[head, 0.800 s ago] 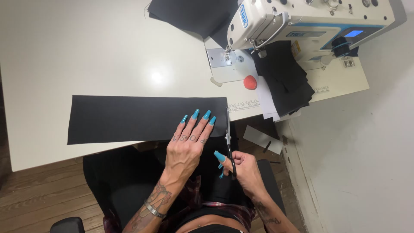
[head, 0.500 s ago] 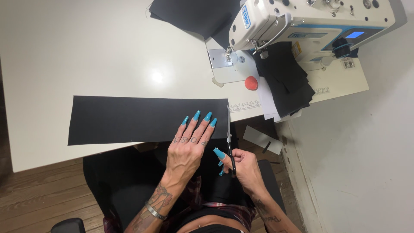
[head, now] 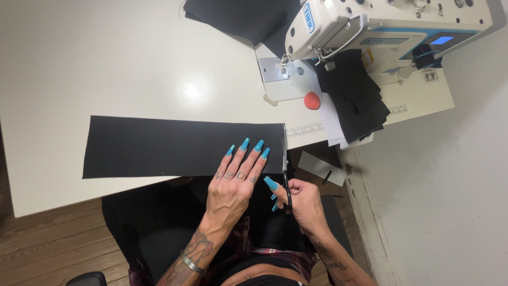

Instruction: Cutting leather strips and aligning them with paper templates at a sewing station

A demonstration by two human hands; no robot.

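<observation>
Seen from above: a broad white work table (head: 106, 63) bearing a white sewing machine (head: 381, 26) at its far right, stacked black fabric pieces (head: 357, 98) beneath the machine's arm. Laid flat along the near edge, a long black fabric strip (head: 159, 146), pinned near its right end by the left hand (head: 235, 177), palm down and fingers spread, apparently to keep the cloth from shifting. At the strip's right edge, scissors (head: 285, 172), gripped by the closed right hand (head: 301, 201), blades aligned with that edge.
</observation>
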